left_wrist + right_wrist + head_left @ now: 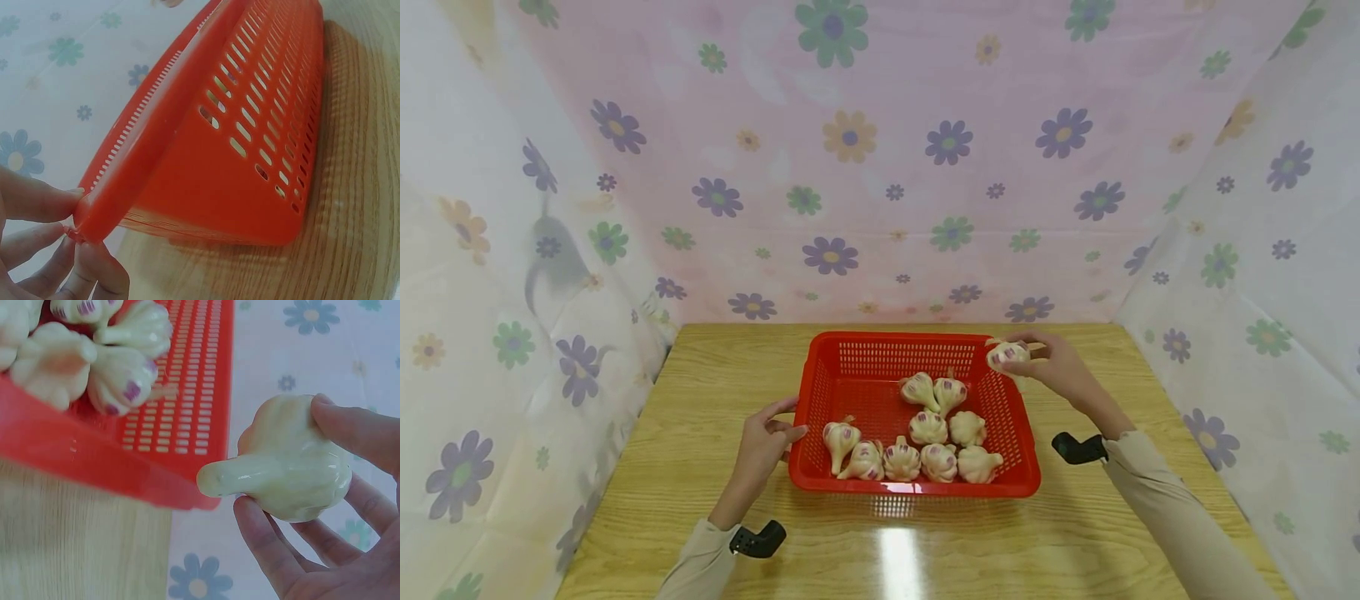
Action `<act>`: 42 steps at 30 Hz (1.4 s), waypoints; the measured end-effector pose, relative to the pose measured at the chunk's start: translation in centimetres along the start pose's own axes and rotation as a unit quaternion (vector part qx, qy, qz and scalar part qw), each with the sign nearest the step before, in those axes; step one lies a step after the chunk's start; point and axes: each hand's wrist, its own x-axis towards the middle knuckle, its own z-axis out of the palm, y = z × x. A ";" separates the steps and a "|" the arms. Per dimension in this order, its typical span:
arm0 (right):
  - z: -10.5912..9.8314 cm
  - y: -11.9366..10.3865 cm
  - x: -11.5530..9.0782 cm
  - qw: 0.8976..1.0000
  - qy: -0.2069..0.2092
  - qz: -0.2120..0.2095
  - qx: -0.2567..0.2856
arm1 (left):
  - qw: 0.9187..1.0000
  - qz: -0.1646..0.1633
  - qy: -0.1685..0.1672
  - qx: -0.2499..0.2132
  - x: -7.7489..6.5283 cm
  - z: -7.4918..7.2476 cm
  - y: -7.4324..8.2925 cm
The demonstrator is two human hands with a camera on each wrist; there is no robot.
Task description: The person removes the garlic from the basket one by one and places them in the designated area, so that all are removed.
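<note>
Nine pale garlic bulbs (928, 427) lie in a red basket (955, 489), another (300, 465) held nearby.

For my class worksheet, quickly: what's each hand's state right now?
Left hand: holding the basket by its rim.
Right hand: holding a garlic bulb.

Seen at 6 o'clk: red bskt (859, 393), cream garlic (928, 427), most purple-blotched, lt-brn wood-grain table (722, 375); beige sleeves (1165, 500), blk wrist cams (1075, 448), 4 & 7; pink cloth (910, 83) w/ purple/grn/orange flowers (949, 142), 12.

Your left sleeve (698, 562) and right sleeve (1180, 512): plain beige, long, creased. You wear a black, elbow-shaped left wrist camera (760, 541) and matching right wrist camera (1078, 449).
</note>
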 end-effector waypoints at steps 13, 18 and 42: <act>-1.9 2.1 -0.6 1.000 0.026 0.007 0.010 | 1.000 0.000 0.008 0.005 0.1 0.1 0.1; -2.0 3.0 -0.8 0.999 0.030 0.008 0.012 | 1.000 -0.003 0.010 0.002 0.1 0.1 0.1; -1.4 7.1 -0.5 0.999 0.019 0.040 0.018 | 1.000 -0.016 0.004 -0.012 0.1 0.0 0.2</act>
